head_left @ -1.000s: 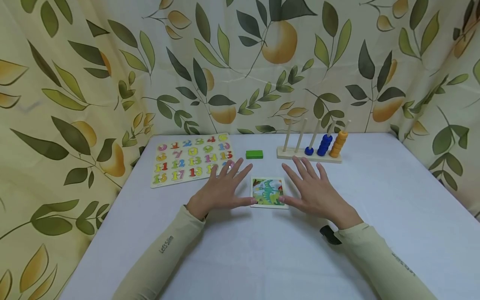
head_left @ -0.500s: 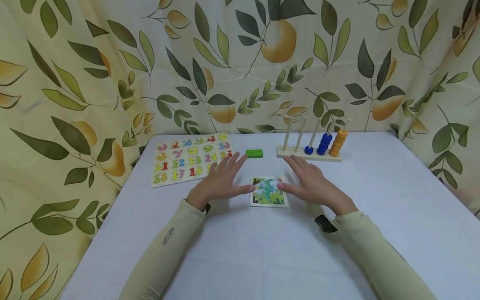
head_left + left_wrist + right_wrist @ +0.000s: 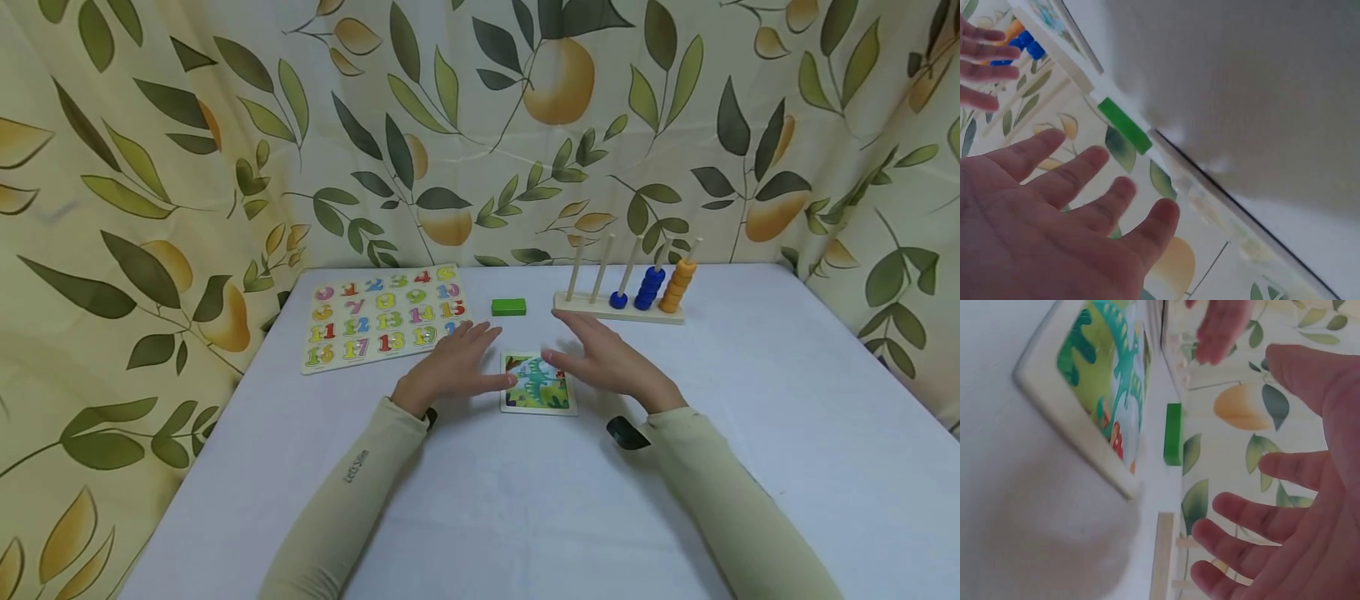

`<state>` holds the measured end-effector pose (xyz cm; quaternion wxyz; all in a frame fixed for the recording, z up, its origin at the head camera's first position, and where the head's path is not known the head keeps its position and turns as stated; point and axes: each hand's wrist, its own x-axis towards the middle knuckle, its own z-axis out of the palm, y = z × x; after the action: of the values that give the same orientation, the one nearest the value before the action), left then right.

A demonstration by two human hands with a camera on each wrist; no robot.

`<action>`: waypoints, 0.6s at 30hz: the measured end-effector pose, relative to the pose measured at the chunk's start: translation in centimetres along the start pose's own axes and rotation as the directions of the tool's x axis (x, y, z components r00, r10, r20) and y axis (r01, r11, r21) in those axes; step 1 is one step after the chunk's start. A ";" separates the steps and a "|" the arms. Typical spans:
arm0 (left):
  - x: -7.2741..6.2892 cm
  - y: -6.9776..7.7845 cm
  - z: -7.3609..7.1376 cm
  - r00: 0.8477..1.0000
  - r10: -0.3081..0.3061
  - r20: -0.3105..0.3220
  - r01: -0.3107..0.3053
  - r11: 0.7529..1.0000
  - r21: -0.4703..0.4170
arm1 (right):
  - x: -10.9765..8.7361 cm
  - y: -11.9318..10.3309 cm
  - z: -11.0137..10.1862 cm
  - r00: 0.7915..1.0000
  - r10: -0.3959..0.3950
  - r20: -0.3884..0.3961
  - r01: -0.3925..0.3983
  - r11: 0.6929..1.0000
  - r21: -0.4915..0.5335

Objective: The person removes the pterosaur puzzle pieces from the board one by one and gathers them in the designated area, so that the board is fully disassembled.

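On the white-covered bench (image 3: 487,500), a number board (image 3: 386,321) lay toward ten o'clock and a bead stand (image 3: 647,292) toward one, while the left grip (image 3: 457,365) at nine and right grip (image 3: 611,360) at three, fingers straight, flanked the dinosaur picture (image 3: 538,387) at the dial's centre, a green block (image 3: 508,307) lying at eleven.

Teal and green picture board (image 3: 538,386), green block (image 3: 508,307), leaf-patterned cream curtain (image 3: 480,142)

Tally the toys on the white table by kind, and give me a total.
White-edged square dinosaur picture board: 1
Green rectangular block: 1
Pale rectangular number board: 1
Pale wooden peg rack, counted with its round blue beads and round orange beads: 1
Total: 4
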<state>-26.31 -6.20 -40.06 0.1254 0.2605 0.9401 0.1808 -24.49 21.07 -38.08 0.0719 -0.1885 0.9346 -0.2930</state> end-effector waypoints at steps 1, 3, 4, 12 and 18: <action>0.2 0.0 0.1 1.000 0.000 0.003 0.000 1.000 0.004 | 0.2 0.0 0.0 1.000 0.000 0.000 0.000 1.000 0.002; 0.5 0.0 0.4 1.000 -0.002 0.008 0.002 1.000 0.019 | 0.7 -0.1 0.1 1.000 -0.005 0.000 0.005 1.000 0.006; 0.6 0.1 0.5 1.000 -0.005 0.012 0.005 1.000 0.021 | 0.9 -0.2 0.2 1.000 -0.008 0.000 0.008 1.000 0.009; 0.9 0.3 1.1 0.999 -0.025 0.027 0.024 0.998 0.054 | 2.6 -0.6 0.2 0.997 -0.076 0.019 0.076 0.997 0.027; 0.5 0.4 1.2 0.998 -0.047 0.044 0.044 0.996 0.077 | 4.0 -1.2 0.2 0.992 -0.097 0.080 0.095 0.995 0.025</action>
<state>-26.21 -5.30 -41.02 0.1408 0.2476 0.9489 0.1360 -27.78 18.50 -37.67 0.0974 -0.2441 0.9176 -0.2981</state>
